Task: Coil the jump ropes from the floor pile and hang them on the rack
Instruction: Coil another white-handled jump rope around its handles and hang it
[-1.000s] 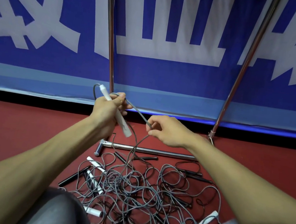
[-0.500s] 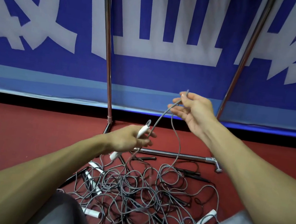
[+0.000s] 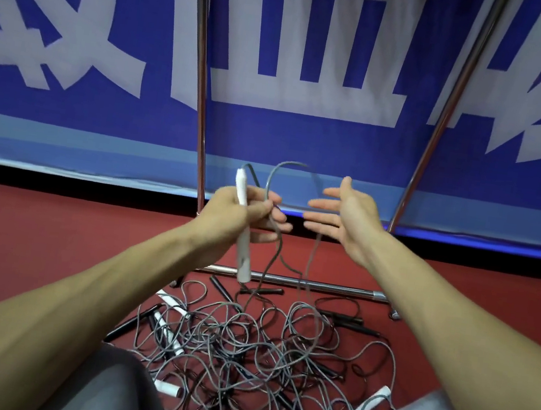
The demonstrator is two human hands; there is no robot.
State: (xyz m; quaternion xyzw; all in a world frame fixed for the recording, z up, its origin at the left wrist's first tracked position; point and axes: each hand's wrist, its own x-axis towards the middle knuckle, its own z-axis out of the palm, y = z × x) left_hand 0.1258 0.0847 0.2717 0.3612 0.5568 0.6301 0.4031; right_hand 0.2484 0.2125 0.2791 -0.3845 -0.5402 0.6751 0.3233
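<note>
While left grip (image 3: 229, 216) clamps a white plastic jump-rope handle (image 3: 244, 253) plus a grey cord loop (image 3: 293, 163) above the tangled floor pile (image 3: 243, 349), right grip (image 3: 342, 221) is fingers-spread, holding nothing.

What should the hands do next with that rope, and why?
Probably the open right hand should take the hanging grey rope just below the left hand and bring up another loop: the left hand grips the white handle with one loop, and the rest trails into the pile.
</note>
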